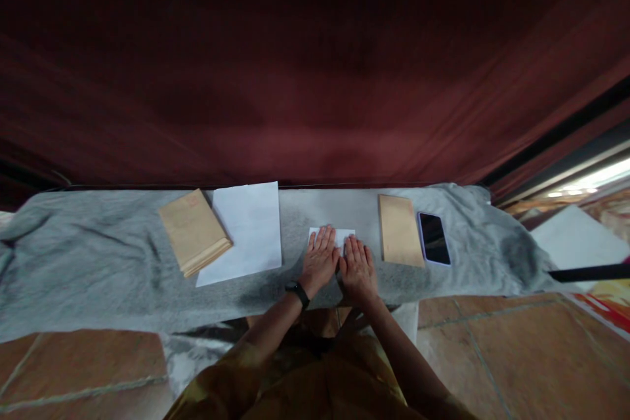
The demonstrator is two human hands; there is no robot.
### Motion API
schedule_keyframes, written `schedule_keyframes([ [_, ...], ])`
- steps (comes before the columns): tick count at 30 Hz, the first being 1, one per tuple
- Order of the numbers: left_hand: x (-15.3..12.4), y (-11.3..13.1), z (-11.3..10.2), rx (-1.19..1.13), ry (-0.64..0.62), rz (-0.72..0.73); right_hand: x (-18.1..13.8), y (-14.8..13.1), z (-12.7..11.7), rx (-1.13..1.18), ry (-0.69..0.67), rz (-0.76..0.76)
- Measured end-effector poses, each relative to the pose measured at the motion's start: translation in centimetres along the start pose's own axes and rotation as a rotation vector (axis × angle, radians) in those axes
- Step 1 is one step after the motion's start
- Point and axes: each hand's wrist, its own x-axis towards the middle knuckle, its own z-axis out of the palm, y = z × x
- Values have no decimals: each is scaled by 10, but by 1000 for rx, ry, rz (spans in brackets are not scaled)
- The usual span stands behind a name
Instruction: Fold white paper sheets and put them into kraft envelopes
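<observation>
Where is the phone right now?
In the head view, the phone lies on the grey cloth to the right of the person's right hand, close beside the right edge of a brown envelope.

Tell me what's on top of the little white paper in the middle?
The left hand and right hand lie flat over the white paper. Some of its far edge and a bit between the hands show. Anything under the hands is hidden.
</observation>
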Motion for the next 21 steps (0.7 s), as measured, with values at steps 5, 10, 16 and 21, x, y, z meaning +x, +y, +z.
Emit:
schedule_keyframes([
  [5,18,-12,-12,-2,0,17,1,-1,1,-1,-10,23],
  [10,44,-20,-28,0,-88,31,1,0,1,33,-6,29],
  [16,68,-22,-56,-41,-120,52,-3,10,1,248,83,132],
  [21,52,-10,-95,-59,139,82,-7,22,4,519,206,286],
])
